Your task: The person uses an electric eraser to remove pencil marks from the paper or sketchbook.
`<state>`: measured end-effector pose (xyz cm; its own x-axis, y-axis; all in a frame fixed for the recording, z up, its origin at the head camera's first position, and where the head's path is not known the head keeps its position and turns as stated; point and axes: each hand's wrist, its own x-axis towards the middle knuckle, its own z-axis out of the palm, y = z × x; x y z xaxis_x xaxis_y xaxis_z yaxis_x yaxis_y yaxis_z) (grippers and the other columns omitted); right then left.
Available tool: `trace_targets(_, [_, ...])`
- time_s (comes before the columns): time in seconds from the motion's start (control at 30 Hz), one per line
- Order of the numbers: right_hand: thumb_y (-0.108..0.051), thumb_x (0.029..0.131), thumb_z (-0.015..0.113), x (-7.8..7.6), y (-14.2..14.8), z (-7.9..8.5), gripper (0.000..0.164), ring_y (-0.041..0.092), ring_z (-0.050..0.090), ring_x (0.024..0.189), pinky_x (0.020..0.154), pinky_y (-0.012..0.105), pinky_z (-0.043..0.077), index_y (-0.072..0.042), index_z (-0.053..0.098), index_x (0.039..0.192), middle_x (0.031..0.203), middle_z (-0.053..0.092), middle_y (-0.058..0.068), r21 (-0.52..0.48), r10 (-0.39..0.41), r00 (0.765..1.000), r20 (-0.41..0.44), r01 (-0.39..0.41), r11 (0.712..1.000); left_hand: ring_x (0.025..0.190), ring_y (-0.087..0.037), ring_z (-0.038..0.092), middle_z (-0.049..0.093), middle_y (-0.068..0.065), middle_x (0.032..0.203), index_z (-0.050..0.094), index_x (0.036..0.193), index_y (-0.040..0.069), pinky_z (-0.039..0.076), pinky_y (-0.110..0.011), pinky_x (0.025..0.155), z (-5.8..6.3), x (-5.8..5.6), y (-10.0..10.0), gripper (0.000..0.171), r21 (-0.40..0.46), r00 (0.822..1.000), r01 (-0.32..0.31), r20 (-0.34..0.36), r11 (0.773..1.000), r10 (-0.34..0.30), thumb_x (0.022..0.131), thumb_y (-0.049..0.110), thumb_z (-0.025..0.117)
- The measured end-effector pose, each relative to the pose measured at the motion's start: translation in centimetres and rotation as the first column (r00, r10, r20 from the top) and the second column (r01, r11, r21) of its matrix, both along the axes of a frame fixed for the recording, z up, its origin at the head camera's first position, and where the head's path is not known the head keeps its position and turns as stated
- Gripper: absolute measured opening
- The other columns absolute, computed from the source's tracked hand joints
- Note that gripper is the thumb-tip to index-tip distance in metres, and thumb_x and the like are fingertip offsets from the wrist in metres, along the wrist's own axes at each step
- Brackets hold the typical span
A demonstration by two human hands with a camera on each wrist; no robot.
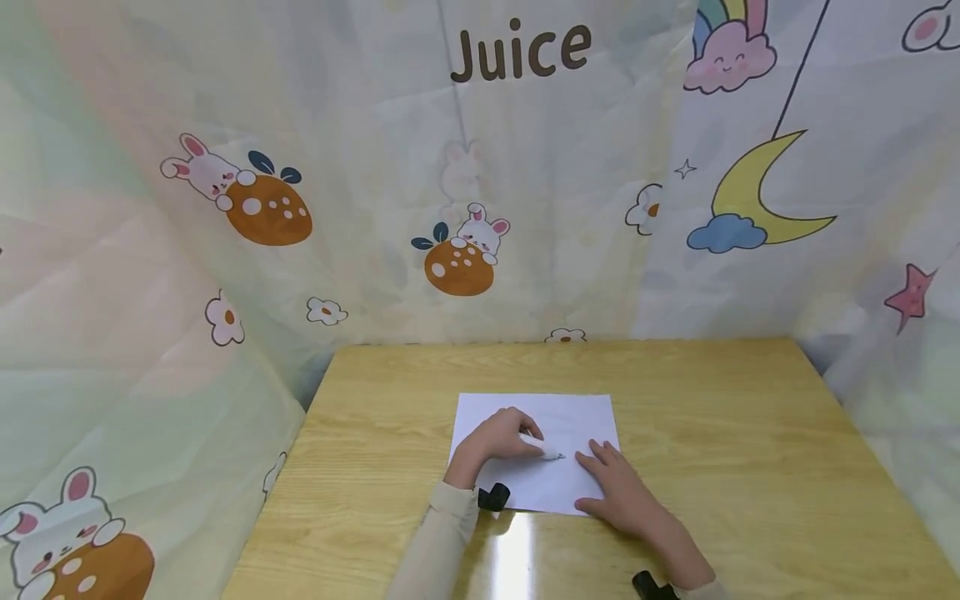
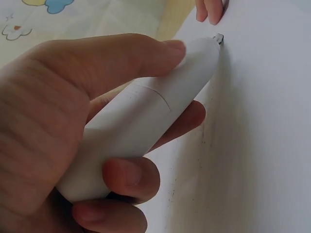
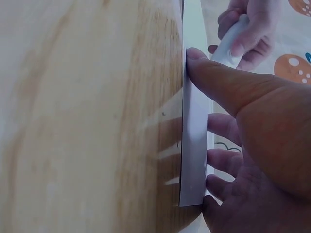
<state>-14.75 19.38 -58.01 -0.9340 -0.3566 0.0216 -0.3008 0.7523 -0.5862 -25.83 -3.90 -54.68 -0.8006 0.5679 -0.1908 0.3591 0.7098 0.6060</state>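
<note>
My left hand [image 1: 501,436] grips a thick white pen-shaped tool [image 2: 146,116] with a small metal tip, thumb along one side and fingers curled round the other. Its exact kind does not show. The tip points right over a white sheet of paper [image 1: 525,492]; whether it touches the sheet I cannot tell. A few faint dark specks show beneath the tool in the left wrist view. My right hand [image 1: 621,493] rests with spread fingers on the sheet's right part, its thumb near the front edge. In the right wrist view that thumb [image 3: 218,73] lies on the paper.
The paper lies on a light wooden table [image 1: 360,467]. Printed cloth [image 1: 360,167] hangs behind the table and on both sides. A black wrist-camera mount [image 1: 493,497] sticks out by the left wrist, and another [image 1: 652,585] by the right.
</note>
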Motion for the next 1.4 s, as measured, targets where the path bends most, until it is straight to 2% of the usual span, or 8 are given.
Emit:
trace_targets(0.23, [-0.038,0.083,0.076,-0.2,-0.2,0.1,0.071,0.048,0.02,0.139,0.106,0.063,0.02,-0.002,0.051,0.139,0.15,0.033,0.024,0.026,-0.01,0.999,0.034,0.009,1.0,0.076,-0.002,0.056,0.066,0.016,0.082,0.075,0.09,0.021,0.046,-0.024,0.072,-0.2,0.4,-0.6,0.025,0.021,1.0,0.003,0.004,1.0,-0.003,0.07,0.026,0.088])
trace_targets(0.37, [-0.036,0.083,0.076,0.0,-0.2,0.3,0.07,0.048,0.021,0.138,0.106,0.063,0.02,-0.001,0.051,0.139,0.149,0.033,0.026,0.024,-0.015,0.999,0.029,0.014,1.0,0.076,-0.001,0.056,0.065,0.017,0.082,0.075,0.092,0.023,0.045,-0.024,0.072,-0.4,0.5,-0.7,0.027,0.001,0.998,0.001,-0.065,1.0,-0.001,0.069,0.027,0.088])
trace_targets(0.5, [-0.035,0.083,0.076,0.1,-0.1,0.5,0.07,0.049,0.022,0.138,0.106,0.063,0.021,0.0,0.052,0.138,0.148,0.034,0.027,0.029,-0.006,1.0,0.014,0.005,1.0,0.075,-0.001,0.056,0.065,0.018,0.082,0.076,0.093,0.027,0.045,-0.024,0.068,-0.3,0.8,-1.1,0.027,-0.01,0.99,-0.025,-0.137,1.0,0.024,0.069,0.034,0.086])
trace_targets(0.77, [-0.033,0.082,0.078,-0.3,0.1,0.5,0.069,0.05,0.022,0.137,0.105,0.063,0.022,0.0,0.052,0.138,0.148,0.035,0.027,0.025,-0.001,1.0,0.012,0.001,1.0,0.089,-0.003,0.061,0.068,0.014,0.093,0.074,0.097,0.023,0.047,-0.027,0.079,0.1,1.1,-2.5,0.024,0.037,0.988,-0.03,-0.148,0.999,0.035,0.077,0.031,0.082])
trace_targets(1.03, [-0.033,0.082,0.077,-0.4,0.1,0.8,0.07,0.05,0.022,0.137,0.106,0.062,0.021,0.001,0.051,0.138,0.147,0.035,0.028,0.029,0.001,1.0,-0.002,-0.001,1.0,0.068,-0.006,0.053,0.065,0.013,0.087,0.071,0.098,0.02,0.044,-0.024,0.063,0.7,1.4,-3.6,0.02,0.057,0.974,-0.033,-0.224,0.998,0.045,0.084,0.033,0.076])
trace_targets(1.2, [-0.033,0.083,0.077,-0.6,0.0,0.9,0.07,0.051,0.023,0.136,0.105,0.063,0.021,0.002,0.051,0.137,0.147,0.035,0.029,0.031,0.019,1.0,0.003,-0.019,0.999,0.076,-0.005,0.052,0.062,0.01,0.09,0.074,0.099,0.013,0.044,-0.022,0.069,0.7,1.6,-4.7,0.021,0.099,0.946,-0.034,-0.317,0.995,0.064,0.085,0.029,0.077])
trace_targets(1.3, [-0.034,0.082,0.078,-0.5,0.0,0.9,0.07,0.052,0.024,0.135,0.105,0.064,0.022,0.001,0.053,0.137,0.146,0.036,0.029,0.033,0.019,1.0,-0.008,-0.019,0.999,0.076,-0.008,0.052,0.06,0.007,0.088,0.075,0.1,0.01,0.044,-0.023,0.069,0.6,1.9,-5.5,0.024,0.11,0.918,-0.055,-0.385,0.992,0.093,0.084,0.028,0.077])
trace_targets(1.4, [-0.035,0.081,0.078,-0.4,-0.1,0.7,0.071,0.052,0.024,0.135,0.105,0.064,0.022,0.001,0.053,0.137,0.146,0.036,0.029,0.042,0.025,1.0,0.001,-0.025,0.999,0.076,-0.008,0.052,0.061,0.005,0.088,0.075,0.099,0.008,0.045,-0.023,0.068,0.4,2.4,-6.2,0.025,0.111,0.89,-0.109,-0.431,0.988,0.147,0.083,0.028,0.078])
